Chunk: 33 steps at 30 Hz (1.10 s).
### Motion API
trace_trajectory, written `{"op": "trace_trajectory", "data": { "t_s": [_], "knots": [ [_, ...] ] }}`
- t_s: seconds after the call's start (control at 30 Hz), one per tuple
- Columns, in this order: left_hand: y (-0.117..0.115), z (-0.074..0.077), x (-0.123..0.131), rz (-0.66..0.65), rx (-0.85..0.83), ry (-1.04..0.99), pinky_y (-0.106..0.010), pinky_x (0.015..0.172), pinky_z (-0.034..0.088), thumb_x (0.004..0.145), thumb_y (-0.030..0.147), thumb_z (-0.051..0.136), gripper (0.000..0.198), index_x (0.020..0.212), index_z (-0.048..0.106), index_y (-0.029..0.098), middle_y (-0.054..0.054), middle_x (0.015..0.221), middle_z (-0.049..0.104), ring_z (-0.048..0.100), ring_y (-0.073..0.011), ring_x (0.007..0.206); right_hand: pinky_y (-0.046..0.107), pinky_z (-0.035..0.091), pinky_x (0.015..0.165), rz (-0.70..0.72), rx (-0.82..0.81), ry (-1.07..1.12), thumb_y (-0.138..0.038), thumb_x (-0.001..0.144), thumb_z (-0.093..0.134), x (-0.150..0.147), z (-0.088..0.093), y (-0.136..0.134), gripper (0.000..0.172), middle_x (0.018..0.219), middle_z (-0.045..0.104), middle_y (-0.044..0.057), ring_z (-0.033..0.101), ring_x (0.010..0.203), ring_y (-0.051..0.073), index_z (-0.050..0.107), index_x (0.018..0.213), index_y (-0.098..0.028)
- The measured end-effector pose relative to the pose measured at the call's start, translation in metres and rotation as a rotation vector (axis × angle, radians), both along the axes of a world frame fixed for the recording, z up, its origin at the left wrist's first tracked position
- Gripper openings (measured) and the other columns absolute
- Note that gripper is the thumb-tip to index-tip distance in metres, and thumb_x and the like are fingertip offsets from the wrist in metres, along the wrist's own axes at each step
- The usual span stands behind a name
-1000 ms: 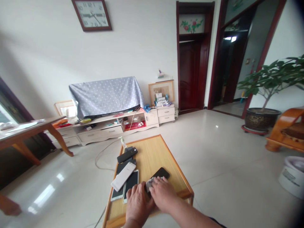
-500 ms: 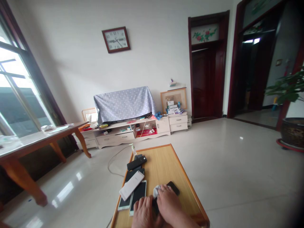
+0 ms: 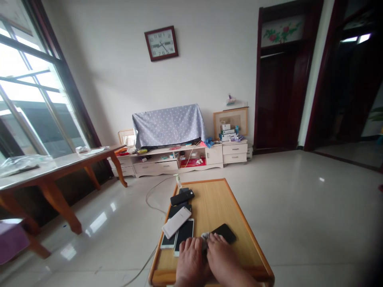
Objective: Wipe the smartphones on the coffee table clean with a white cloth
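Observation:
A black phone (image 3: 226, 232) lies slanted near the front of the small wooden table (image 3: 212, 203), its near end covered by my hands. My right hand (image 3: 223, 253) has its fingers pressed together over a crumpled whitish cloth (image 3: 205, 236) on that phone. Close beside it, my left hand (image 3: 190, 255) is curled at the near end of the phone and seems to hold it; the exact grip is hidden. Left of my hands are a white-framed phone (image 3: 184, 235) with a dark screen, a pale phone (image 3: 177, 222) resting across it, and a black phone (image 3: 182, 197) farther off.
A pump bottle (image 3: 178, 181) stands at the table's far left corner. A cable (image 3: 149, 199) runs along the floor on the left. Beyond are a long wooden table (image 3: 72, 161) and a low white cabinet (image 3: 155, 166) bearing a cloth-covered object (image 3: 169, 125).
My view has swung left, so the scene sits farther right. The cloth and right hand have slid toward the phone's near end, and more of the phone's dark surface shows.

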<state>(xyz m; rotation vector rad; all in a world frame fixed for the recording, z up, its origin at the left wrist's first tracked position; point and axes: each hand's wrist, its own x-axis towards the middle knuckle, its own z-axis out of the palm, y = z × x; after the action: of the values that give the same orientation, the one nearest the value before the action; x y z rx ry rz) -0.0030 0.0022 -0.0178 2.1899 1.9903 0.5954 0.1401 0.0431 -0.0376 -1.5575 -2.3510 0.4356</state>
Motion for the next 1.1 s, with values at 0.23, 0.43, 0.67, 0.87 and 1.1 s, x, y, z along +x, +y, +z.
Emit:
{"op": "trace_trajectory", "data": {
  "t_s": [0.23, 0.43, 0.67, 0.87, 1.1],
  "knots": [
    [-0.005, 0.007, -0.002, -0.009, -0.001, 0.034, -0.047, 0.107, 0.028, 0.079, 0.048, 0.063, 0.049, 0.121, 0.059, 0.024, -0.008, 0.117, 0.067, 0.052, -0.0325, 0.116, 0.053, 0.025, 0.122, -0.176, 0.017, -0.052, -0.03, 0.099, 0.031, 0.035, 0.008, 0.018, 0.053, 0.155, 0.048, 0.02, 0.041, 0.147, 0.034, 0.059, 0.141, -0.01],
    [-0.005, 0.01, -0.002, -0.035, -0.002, 0.095, -0.042, 0.099, 0.033, 0.09, 0.044, 0.052, 0.031, 0.112, 0.061, 0.026, -0.007, 0.11, 0.067, 0.054, -0.0285, 0.11, 0.039, 0.023, 0.125, 0.002, -0.026, -0.032, -0.032, 0.1, 0.036, 0.004, 0.003, -0.018, 0.053, 0.156, 0.049, 0.012, 0.04, 0.148, 0.026, 0.057, 0.144, -0.013],
    [-0.001, 0.002, -0.004, -0.052, -0.008, 0.099, -0.043, 0.105, 0.03, 0.085, 0.046, 0.06, 0.047, 0.125, 0.056, 0.022, -0.009, 0.121, 0.065, 0.05, -0.0308, 0.12, 0.05, 0.018, 0.125, -0.108, -0.044, -0.021, -0.037, 0.104, 0.027, 0.039, 0.008, 0.003, 0.056, 0.156, 0.047, 0.018, 0.038, 0.149, 0.03, 0.055, 0.144, -0.01],
    [-0.001, 0.002, -0.004, -0.049, 0.021, 0.09, -0.044, 0.103, 0.031, 0.087, 0.037, 0.056, 0.036, 0.12, 0.058, 0.023, -0.008, 0.116, 0.067, 0.052, -0.0299, 0.117, 0.044, 0.021, 0.125, -0.017, -0.033, 0.012, -0.047, 0.106, 0.026, 0.012, 0.016, -0.024, 0.06, 0.157, 0.048, 0.014, 0.037, 0.149, 0.028, 0.053, 0.148, -0.013],
    [0.0, 0.005, -0.004, -0.048, 0.016, 0.079, -0.043, 0.103, 0.032, 0.086, 0.04, 0.058, 0.037, 0.119, 0.058, 0.024, -0.007, 0.115, 0.067, 0.052, -0.0299, 0.117, 0.045, 0.022, 0.125, -0.013, -0.028, 0.027, -0.045, 0.107, 0.022, 0.02, 0.017, -0.012, 0.059, 0.154, 0.051, 0.012, 0.04, 0.148, 0.026, 0.056, 0.145, -0.016]
  ]
}}
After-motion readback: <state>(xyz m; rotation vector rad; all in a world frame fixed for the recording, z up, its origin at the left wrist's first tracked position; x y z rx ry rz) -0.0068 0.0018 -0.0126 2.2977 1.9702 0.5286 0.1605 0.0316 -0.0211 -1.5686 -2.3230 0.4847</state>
